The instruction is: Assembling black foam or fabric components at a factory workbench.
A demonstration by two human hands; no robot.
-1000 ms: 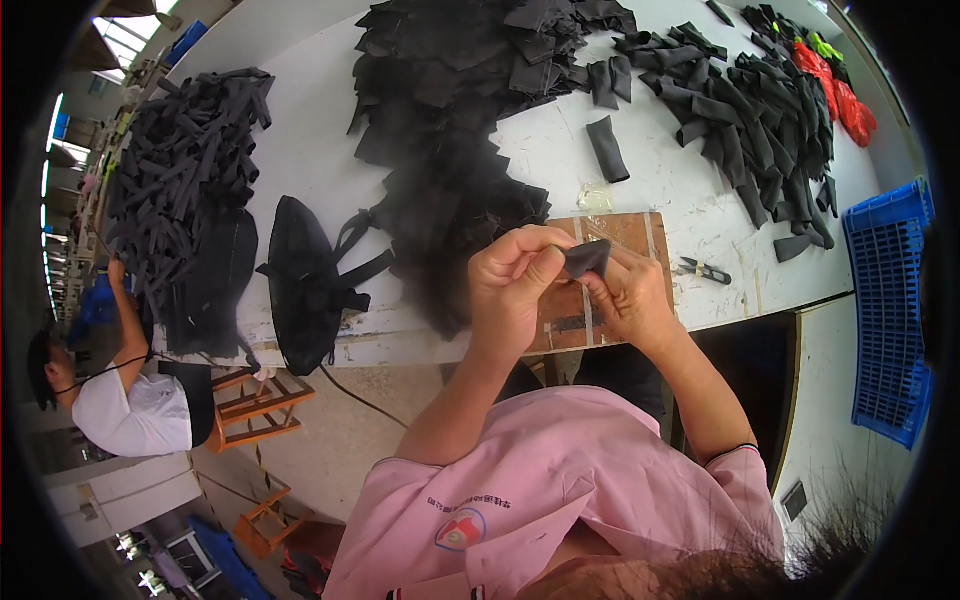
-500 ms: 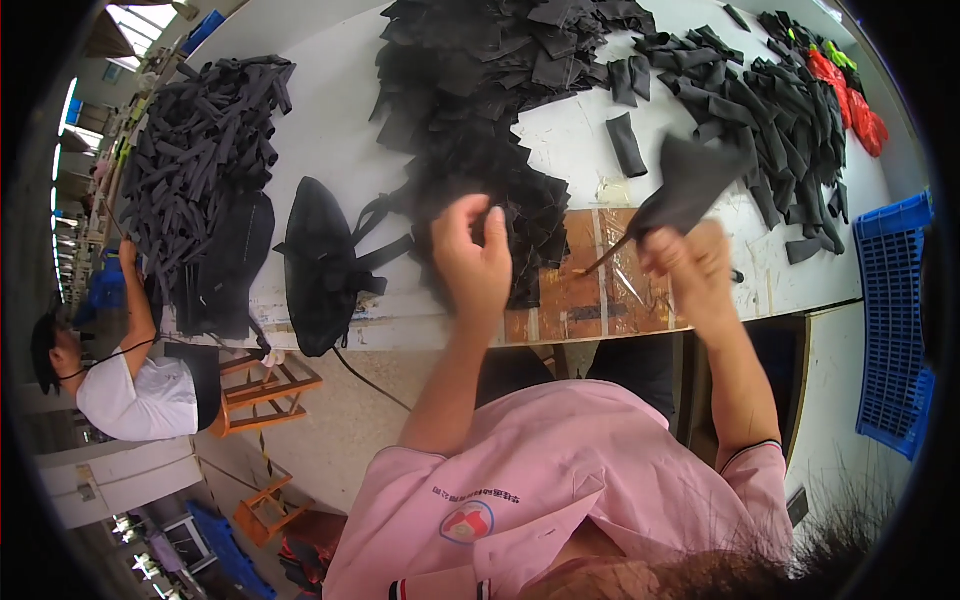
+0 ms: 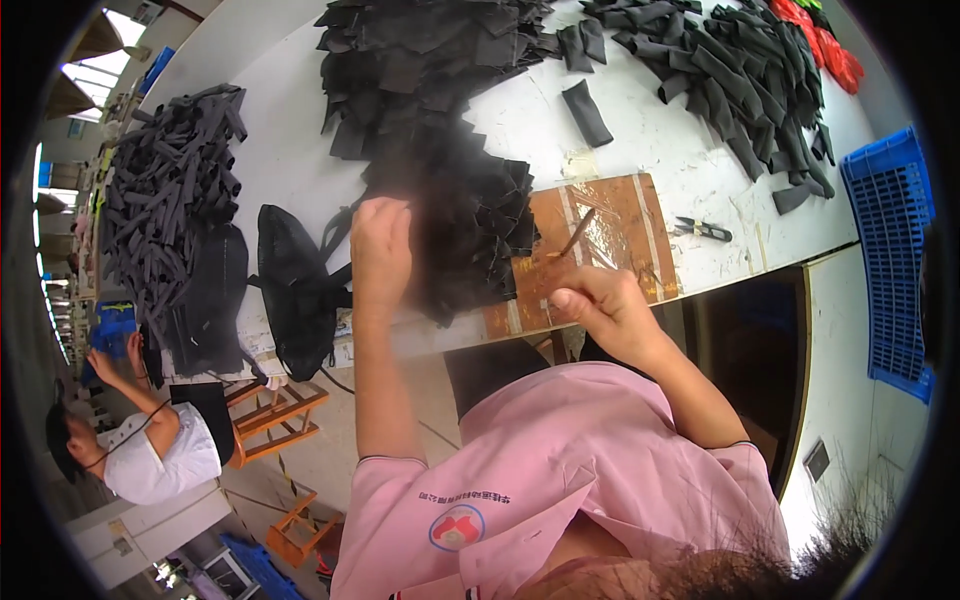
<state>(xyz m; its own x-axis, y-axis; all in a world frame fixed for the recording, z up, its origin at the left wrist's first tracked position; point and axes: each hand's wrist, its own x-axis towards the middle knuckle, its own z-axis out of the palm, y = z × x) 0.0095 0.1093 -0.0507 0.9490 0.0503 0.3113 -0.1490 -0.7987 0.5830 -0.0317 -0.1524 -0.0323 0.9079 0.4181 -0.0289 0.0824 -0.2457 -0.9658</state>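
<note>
My left hand [image 3: 380, 250] is at the left edge of a heap of black fabric pieces [image 3: 420, 100], its fingers folded; whatever they grip is hidden against the dark cloth. My right hand [image 3: 612, 308] hovers over the near edge of a brown board [image 3: 630, 215], fingers curled, thumb against them, with no cloth visible in it. Just beyond it, a thin dark rod [image 3: 577, 232] slants up from the board. To the right lie small dark thread snips [image 3: 703, 229]. A single black fabric tube [image 3: 587, 113] rests on the white table beyond the board.
Finished-looking black tubes [image 3: 745, 80] are heaped at the far right, beside a red plastic bag [image 3: 835, 60]. More tubes [image 3: 175, 170] and a black bag [image 3: 290, 290] with straps lie left. A blue crate [image 3: 885, 270] stands right. A co-worker [image 3: 160, 440] works at far left.
The black fabric piece has left my right hand, baring the rod; that hand has drawn down and left. My left hand has shifted left along the heap. The whole view has turned.
</note>
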